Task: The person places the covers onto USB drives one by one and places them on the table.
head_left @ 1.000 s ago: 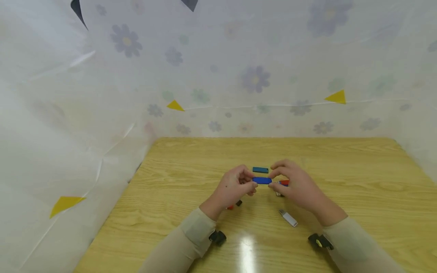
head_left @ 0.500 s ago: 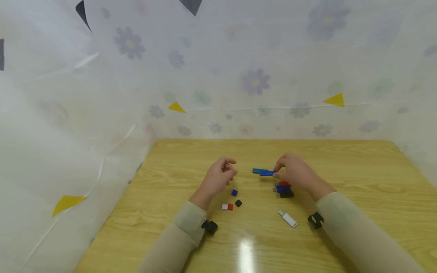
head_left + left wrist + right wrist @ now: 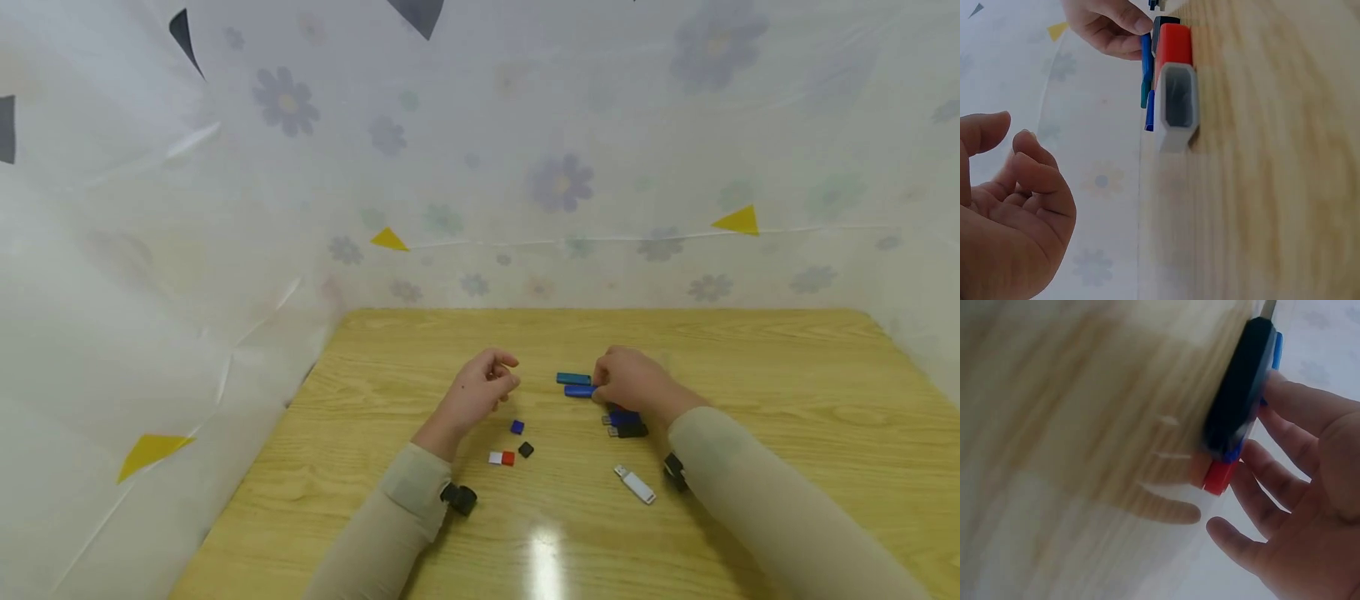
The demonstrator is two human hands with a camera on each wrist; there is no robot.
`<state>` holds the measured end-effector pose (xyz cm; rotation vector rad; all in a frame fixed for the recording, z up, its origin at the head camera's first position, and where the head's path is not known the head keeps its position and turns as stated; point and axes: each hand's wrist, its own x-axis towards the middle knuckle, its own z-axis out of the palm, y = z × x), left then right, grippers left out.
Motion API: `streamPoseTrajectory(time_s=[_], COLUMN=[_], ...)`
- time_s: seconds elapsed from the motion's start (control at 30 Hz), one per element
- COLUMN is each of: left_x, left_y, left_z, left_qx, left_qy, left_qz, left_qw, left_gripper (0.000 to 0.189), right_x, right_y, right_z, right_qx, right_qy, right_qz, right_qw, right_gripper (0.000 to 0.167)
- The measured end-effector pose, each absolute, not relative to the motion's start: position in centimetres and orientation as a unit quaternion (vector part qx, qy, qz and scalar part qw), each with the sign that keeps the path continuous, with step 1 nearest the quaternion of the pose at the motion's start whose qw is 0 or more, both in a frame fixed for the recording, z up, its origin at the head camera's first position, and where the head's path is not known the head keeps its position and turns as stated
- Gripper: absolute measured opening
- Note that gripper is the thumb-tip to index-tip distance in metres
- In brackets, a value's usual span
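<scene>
My right hand pinches the right end of a blue USB stick, low over the table and just in front of a teal USB stick. Below that hand lie an uncapped blue stick and an uncapped black stick. A red stick shows behind the black one in the right wrist view, though the hand covers it from above. My left hand hovers with loosely bent fingers, holding nothing. Nearest to it is a small blue cap.
Closer to me lie a black cap, a white cap and a red cap side by side. An uncapped white USB stick rests at an angle on the wooden table. Flowered sheeting hangs behind the table.
Both hands held the blue stick at first; the left then let go and drew back left. The right hand moved it beyond the others, then lowered it in front of the teal stick.
</scene>
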<state>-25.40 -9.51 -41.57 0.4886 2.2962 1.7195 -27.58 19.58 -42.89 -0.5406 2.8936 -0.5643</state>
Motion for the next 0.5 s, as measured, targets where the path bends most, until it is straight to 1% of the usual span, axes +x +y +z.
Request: streamPoseTrajectory(time_s=[0.27, 0.37, 0.5], left_x=[-26.0, -26.1, -26.2], left_y=[-9.8, -9.9, -10.1], left_z=[-41.9, -42.1, -42.1], left_qx=[0.174, 0.18, 0.195], left_qy=[0.808, 0.825, 0.856], left_qz=[0.55, 0.521, 0.459], left_qw=[0.122, 0.126, 0.133], left_gripper=[0.027, 0.028, 0.025], right_x=[-28.1, -27.6, -26.3], right_y=[19.5, 20.0, 21.0], right_z=[-42.8, -42.8, -42.5], right_qx=[-0.172, -0.167, -0.167], right_qy=[0.961, 0.955, 0.948], right_qz=[-0.205, -0.236, -0.266], right_qw=[0.067, 0.06, 0.041], right_gripper=[0.016, 0.015, 0.015])
